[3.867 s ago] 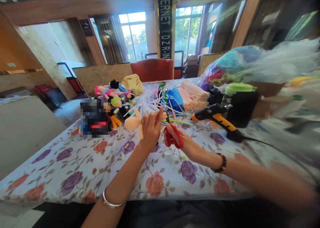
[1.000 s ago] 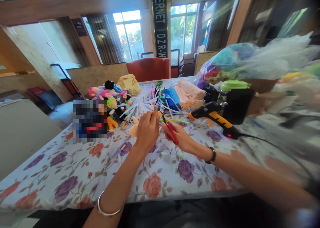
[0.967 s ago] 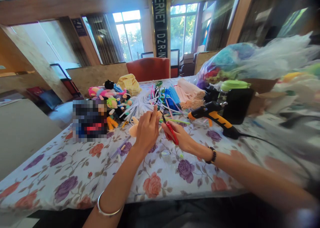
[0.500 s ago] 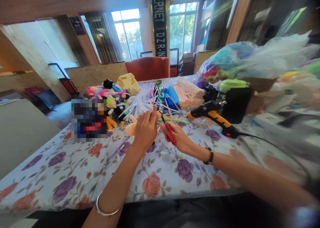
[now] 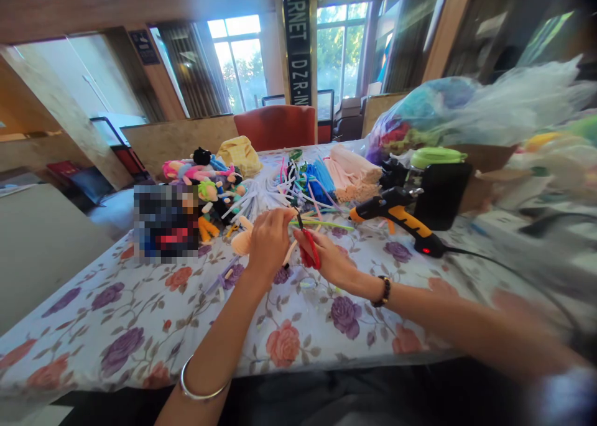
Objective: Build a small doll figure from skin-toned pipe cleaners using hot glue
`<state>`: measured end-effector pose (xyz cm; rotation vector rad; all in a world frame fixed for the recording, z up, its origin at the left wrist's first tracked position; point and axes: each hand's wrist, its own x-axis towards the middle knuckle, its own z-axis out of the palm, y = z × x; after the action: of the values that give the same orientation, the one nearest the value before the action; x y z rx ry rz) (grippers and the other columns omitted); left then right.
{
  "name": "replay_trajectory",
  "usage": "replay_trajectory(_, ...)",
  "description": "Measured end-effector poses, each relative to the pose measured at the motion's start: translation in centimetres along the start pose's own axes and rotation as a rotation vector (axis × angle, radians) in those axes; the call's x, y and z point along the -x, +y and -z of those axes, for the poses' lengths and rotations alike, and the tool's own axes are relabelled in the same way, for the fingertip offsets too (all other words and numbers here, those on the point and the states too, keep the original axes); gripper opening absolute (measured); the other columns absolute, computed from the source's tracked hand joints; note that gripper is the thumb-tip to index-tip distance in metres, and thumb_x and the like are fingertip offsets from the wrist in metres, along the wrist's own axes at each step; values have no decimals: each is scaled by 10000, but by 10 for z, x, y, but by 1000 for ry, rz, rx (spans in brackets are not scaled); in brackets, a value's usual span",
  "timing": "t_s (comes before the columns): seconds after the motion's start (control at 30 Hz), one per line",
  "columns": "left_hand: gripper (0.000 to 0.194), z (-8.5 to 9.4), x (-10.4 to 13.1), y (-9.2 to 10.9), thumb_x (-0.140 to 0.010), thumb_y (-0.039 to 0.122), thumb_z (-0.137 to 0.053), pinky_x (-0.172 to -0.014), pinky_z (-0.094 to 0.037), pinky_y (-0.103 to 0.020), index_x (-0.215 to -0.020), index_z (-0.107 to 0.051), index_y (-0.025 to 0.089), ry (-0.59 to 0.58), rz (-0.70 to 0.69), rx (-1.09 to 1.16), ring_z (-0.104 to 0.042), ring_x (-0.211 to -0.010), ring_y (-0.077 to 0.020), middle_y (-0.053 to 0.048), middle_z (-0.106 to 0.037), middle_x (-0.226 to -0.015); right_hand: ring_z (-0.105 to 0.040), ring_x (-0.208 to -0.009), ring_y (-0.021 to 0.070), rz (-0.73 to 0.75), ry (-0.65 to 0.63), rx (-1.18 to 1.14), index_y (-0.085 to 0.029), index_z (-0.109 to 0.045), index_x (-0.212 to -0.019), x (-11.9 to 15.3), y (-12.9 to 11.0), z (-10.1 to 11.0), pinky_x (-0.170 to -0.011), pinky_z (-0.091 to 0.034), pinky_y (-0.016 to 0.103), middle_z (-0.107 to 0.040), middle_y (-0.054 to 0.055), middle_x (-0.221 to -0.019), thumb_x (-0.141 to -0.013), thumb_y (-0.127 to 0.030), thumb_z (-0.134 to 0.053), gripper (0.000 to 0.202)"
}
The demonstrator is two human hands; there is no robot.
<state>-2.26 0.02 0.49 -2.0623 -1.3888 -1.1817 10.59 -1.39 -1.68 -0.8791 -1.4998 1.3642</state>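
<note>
My right hand (image 5: 332,259) is closed around red-handled scissors (image 5: 311,250). Their dark blades point up and touch or nearly touch the fingertips of my left hand (image 5: 269,238). That hand is pinched closed on a peach fuzzy doll piece (image 5: 240,242), whose rounded part shows left of the knuckles. A thin peach strand (image 5: 290,252) hangs between the hands, with a small dark tip low down. What lies right between the left fingertips and the blades is too small to make out.
Beyond the hands lie white pipe cleaners (image 5: 261,193), blue ones (image 5: 319,180) and a peach bundle (image 5: 352,174). Fuzzy dolls (image 5: 209,177) are piled at left. A glue gun (image 5: 396,217) with a lit red light and cord, a black phone-like slab (image 5: 443,196) and plastic bags (image 5: 513,102) fill the right.
My right hand has shifted slightly left and the scissors have turned, their handles now more side-on. My left index finger, raised before, has come down to the other fingertips.
</note>
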Motion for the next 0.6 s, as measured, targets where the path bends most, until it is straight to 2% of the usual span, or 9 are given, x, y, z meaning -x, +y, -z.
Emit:
replay_trajectory(0.2, 169, 9, -9, -14, -884, 213, -432, -710, -390, -328, -782, -565, 194, -152, 58, -134, -581, -773, -223, -63, -634, -745, -406, -451, 87, -25, -96, -95, -197, -402, -576, -16, 5, -14, -492, -333, 259, -418, -42, -490, -708, -738, -470, 561)
replay_trajectory(0.3, 127, 11, -10, -22, -859, 180, -459, -669, -374, -312, -786, -562, 198, -200, 99, -142, -587, -764, -223, -62, -643, -756, -371, -441, 79, -52, -105, -151, -197, -393, -564, -22, 7, -22, -472, -304, 254, -394, -52, -489, -674, -743, -505, 568)
replay_trajectory(0.47, 131, 17, -11, -26, -862, 206, -440, -611, -343, -283, -847, -570, 205, -308, 226, -137, -604, -765, -204, -57, -664, -813, -334, -442, 69, -105, -138, -108, -185, -397, -540, -25, 11, -29, -470, -252, 245, -392, -52, -474, -698, -734, -487, 579)
replay_trajectory(0.53, 146, 20, -12, -25, -869, 227, -430, -608, -340, -282, -866, -574, 204, -401, 274, -147, -610, -773, -205, -64, -674, -824, -322, -452, 65, -148, -150, -122, -175, -412, -547, -24, 10, -30, -473, -242, 239, -404, -51, -486, -718, -702, -501, 561)
replay_trajectory(0.6, 154, 22, -12, -24, -869, 236, -427, -611, -342, -284, -872, -578, 202, -458, 298, -147, -616, -779, -210, -71, -679, -817, -341, -466, 69, -197, -157, -173, -160, -458, -573, -23, 7, -30, -478, -246, 233, -442, -39, -505, -780, -596, -530, 488)
